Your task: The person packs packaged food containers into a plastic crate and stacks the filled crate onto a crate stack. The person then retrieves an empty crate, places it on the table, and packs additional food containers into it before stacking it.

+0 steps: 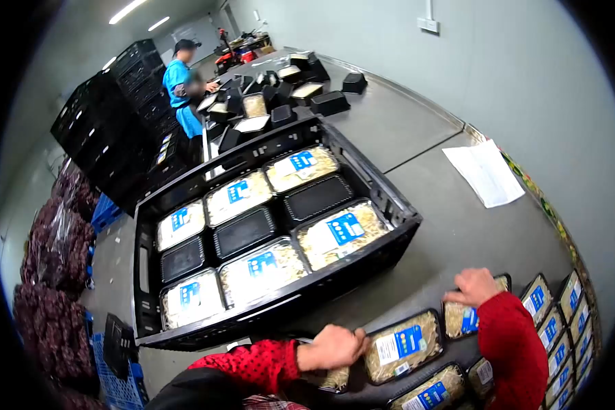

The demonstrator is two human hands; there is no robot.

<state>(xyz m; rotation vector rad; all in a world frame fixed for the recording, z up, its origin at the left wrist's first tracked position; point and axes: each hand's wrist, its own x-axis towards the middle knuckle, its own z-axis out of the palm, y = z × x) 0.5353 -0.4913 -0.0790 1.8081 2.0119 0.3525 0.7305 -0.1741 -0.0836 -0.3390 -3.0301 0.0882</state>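
My left hand (333, 347), fingers curled, is at the left edge of a labelled black tray of pale food (403, 346) on the metal table. Another tray (336, 378) lies partly under that hand. My right hand (473, 287) is closed at the top left edge of a second labelled tray (463, 318); its fingertips are partly hidden. Beyond my hands stands a black crate (273, 298) with labelled trays along its far and near rows, and upside-down black trays (244, 232) between them.
Stacked labelled trays (559, 355) stand at the right. A paper sheet (485, 174) lies near the wall. Loose black trays (330, 102) cover the far table, beside a person in blue (178, 85). Black crates (102, 130) and bagged goods (58, 253) are at the left.
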